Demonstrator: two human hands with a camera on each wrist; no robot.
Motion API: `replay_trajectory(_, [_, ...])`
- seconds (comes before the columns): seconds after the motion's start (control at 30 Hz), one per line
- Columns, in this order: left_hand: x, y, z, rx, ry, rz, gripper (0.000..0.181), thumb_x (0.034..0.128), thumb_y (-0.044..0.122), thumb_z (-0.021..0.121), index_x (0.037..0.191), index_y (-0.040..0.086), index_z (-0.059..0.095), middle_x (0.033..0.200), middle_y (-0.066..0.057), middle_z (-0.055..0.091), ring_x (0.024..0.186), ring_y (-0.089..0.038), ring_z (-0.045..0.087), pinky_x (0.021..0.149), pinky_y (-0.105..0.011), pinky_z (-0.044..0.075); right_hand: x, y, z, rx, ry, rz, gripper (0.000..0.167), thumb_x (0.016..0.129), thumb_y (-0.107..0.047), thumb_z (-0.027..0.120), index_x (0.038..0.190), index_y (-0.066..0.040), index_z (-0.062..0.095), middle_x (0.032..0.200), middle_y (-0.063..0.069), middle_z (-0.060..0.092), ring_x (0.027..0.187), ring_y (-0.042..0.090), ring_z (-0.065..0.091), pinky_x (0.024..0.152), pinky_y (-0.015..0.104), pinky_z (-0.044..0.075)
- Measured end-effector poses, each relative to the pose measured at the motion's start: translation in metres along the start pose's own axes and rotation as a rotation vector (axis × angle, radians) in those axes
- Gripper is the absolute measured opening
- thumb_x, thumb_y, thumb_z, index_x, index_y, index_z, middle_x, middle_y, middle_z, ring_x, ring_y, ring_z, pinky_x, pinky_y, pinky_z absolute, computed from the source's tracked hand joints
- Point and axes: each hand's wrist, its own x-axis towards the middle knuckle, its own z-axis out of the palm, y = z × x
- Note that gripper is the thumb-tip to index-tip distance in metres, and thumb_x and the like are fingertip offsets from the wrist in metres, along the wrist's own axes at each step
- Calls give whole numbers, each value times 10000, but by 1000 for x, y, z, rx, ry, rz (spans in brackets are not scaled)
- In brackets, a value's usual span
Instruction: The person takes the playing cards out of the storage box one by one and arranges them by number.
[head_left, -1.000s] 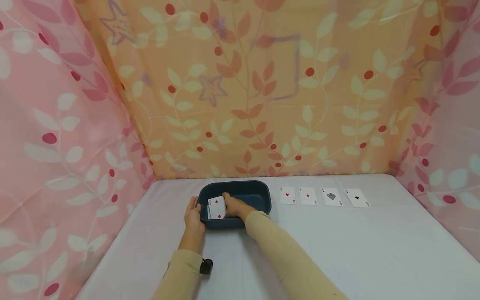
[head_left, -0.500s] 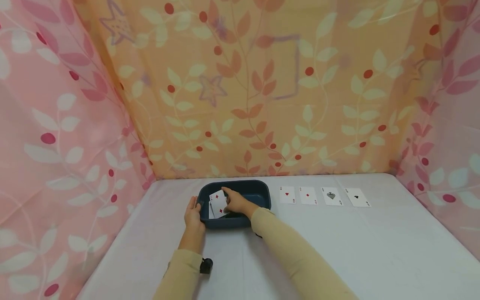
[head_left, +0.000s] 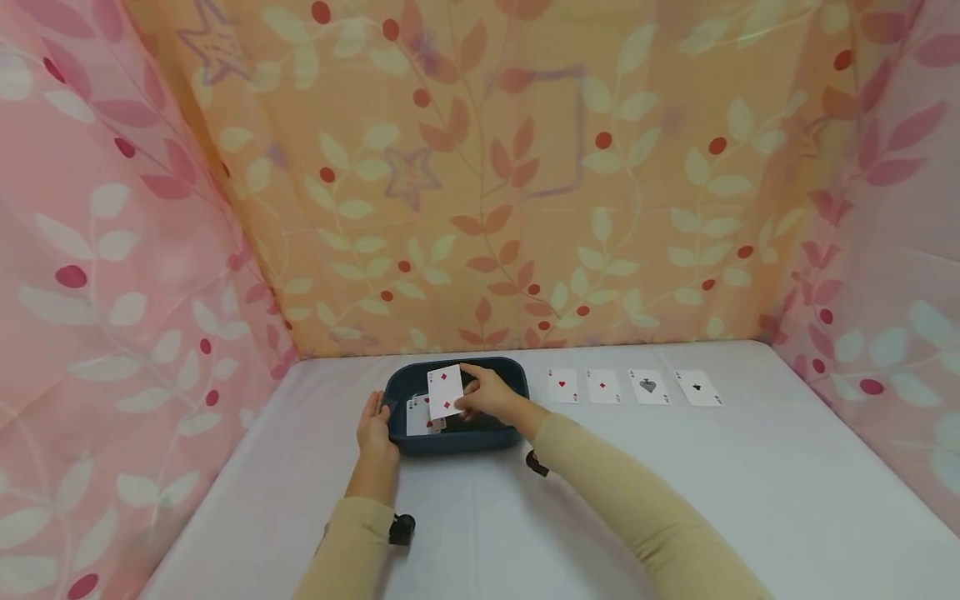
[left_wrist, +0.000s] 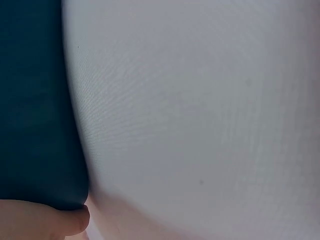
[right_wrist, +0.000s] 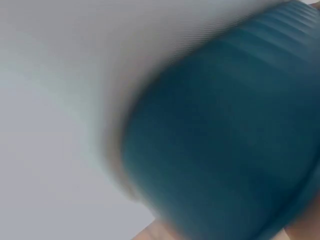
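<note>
Now the card point(head_left: 445, 392) comes up: half a second ago it leans low over the pile point(head_left: 416, 419), and at this instant my right hand point(head_left: 487, 393) has it raised over the tub point(head_left: 461, 444), face showing two diamonds. I'm pinching it by its right edge. That uncovers more of the pile at the tub's left end, red pips peeking out, so I judge this one card is cleanly parted from the rest. My left hand point(head_left: 377, 429) stays at the tub's left end, fingers extended against it, seemingly steadying it. Off to the right on the counter point(head_left: 465, 500), four aces lie spaced out face up: heart point(head_left: 562, 386), diamond point(head_left: 603, 387), spade point(head_left: 649, 387), club point(head_left: 698, 388). What stands between? The tub's right wall, I'd say, and my own right forearm crosses the near rim. The right wrist view is blurred; I can't check the pinch there.
</note>
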Motion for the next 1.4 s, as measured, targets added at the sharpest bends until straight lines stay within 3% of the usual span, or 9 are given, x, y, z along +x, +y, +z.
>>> replay_trajectory(0.23, [0,2,-1,27,-6,-2,516,1019,-48,314,1524,30,248,1572,-89,262,1447,-162,204,1149,-234,175,-19,-3,-20,20,39,-2,742,852,87,674,1494,15,309,784,107,638,591,167,632,627,343,586])
replay_trajectory(0.67, [-1,4,-1,27,-15,-1,520,1022,-40,311,1530,41,238,1576,-79,257,1444,-150,206,1143,-220,185,-42,7,-45,71,147,109,717,858,62,684,1487,-12,348,833,108,624,596,151,635,591,283,573])
replay_trajectory(1.4, [-2,3,1,23,3,-15,512,1024,-36,317,1526,40,256,1572,-81,271,1444,-157,217,1146,-236,192,-80,17,-74,117,182,123,671,874,56,663,1472,9,362,815,102,595,601,146,608,622,269,572])
